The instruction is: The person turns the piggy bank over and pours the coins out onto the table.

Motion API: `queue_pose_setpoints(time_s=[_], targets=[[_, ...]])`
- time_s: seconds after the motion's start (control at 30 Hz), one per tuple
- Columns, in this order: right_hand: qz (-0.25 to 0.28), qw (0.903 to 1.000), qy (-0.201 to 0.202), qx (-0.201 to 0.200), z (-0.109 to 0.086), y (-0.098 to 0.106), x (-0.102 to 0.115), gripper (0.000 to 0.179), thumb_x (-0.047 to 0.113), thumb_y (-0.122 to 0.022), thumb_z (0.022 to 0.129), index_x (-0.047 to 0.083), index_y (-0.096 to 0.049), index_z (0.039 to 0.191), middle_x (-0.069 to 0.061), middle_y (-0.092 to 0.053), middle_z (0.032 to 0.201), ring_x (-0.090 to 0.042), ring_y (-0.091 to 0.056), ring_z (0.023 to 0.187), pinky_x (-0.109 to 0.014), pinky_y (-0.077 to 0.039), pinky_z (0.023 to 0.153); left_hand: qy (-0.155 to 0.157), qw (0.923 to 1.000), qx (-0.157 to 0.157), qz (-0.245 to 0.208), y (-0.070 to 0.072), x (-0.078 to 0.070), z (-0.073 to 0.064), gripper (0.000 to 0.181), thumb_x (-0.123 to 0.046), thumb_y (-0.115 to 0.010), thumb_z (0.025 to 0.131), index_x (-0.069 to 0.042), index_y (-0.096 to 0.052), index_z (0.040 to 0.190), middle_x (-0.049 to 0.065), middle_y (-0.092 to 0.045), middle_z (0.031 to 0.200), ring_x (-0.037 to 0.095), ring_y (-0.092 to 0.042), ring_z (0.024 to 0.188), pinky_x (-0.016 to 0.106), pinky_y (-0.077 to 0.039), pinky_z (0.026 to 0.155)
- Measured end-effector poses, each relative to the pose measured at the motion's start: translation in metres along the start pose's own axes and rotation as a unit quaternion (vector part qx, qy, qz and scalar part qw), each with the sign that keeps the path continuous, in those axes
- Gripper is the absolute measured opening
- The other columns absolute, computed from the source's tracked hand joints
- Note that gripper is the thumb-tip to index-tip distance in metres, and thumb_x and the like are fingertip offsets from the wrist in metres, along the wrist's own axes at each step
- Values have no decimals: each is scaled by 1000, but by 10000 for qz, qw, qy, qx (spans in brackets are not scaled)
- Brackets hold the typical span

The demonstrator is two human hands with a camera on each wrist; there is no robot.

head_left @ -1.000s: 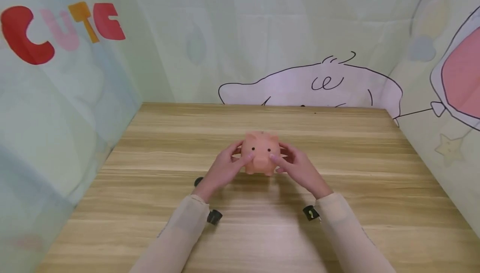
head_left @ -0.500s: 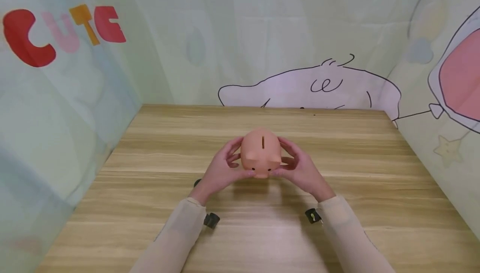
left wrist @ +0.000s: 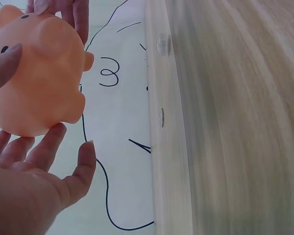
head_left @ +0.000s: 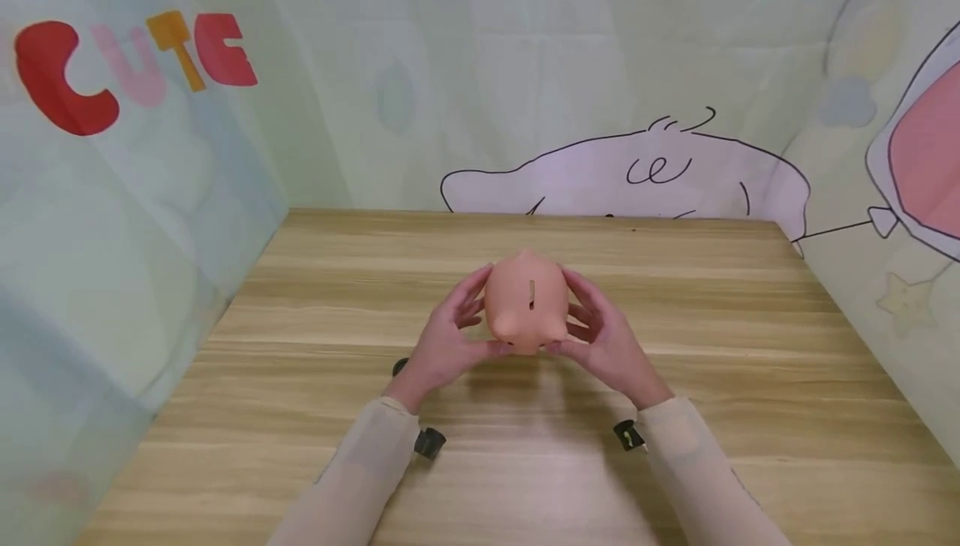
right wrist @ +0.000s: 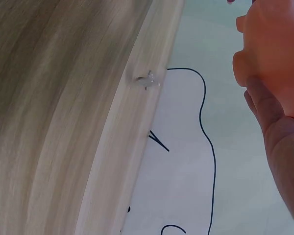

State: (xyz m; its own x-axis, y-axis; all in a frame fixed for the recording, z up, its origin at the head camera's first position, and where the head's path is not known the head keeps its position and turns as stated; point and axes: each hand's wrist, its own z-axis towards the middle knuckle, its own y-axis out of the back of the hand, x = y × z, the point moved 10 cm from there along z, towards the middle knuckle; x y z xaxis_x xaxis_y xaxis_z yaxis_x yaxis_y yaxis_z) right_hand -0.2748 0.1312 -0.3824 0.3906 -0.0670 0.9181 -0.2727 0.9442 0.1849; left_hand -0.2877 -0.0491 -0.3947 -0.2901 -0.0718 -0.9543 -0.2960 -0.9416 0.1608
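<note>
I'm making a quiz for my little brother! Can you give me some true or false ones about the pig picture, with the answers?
1. The left hand and right hand both hold the piggy bank. True.
2. The piggy bank is blue. False: it is orangey pink.
3. Its coin slot shows in the head view. True.
4. The piggy bank is standing by itself. False: the hands hold it up above the table.
5. The wall letters spell "CUTE". True.
</note>
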Motion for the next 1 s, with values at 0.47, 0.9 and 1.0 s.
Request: queue_pose_setpoints(time_s=[0.47,0.9,1.0], targets=[[-72,9999,-145,14,-2,1,-2,92,-11,-79,77,13,-34,154,-4,-36,156,-34,-55,124,-39,-51,94,71,9999,50,-100,-1,4,-2,94,-7,-88,74,-26,-39,152,-8,-42,152,23,-53,125,52,-44,100],[-4,9849,-1687,-388,-7,1,-29,57,27,-67,97,1,-45,143,-22,-54,127,-29,-66,93,-47,-58,67,1105,9921,-359,463,0,16,-3,61,-50,-70,89,-14,-53,135,8,-57,112,24,-56,83,38,-53,71],[-188,9785,-1994,-497,-6,0,-33,54,37,-62,99,0,-51,136,-20,-57,113,-26,-65,83,-52,-57,63,1341,9882,-462,584,0,17,-3,60,-59,-63,90,-10,-58,124,10,-59,98,27,-59,81,43,-54,73]])
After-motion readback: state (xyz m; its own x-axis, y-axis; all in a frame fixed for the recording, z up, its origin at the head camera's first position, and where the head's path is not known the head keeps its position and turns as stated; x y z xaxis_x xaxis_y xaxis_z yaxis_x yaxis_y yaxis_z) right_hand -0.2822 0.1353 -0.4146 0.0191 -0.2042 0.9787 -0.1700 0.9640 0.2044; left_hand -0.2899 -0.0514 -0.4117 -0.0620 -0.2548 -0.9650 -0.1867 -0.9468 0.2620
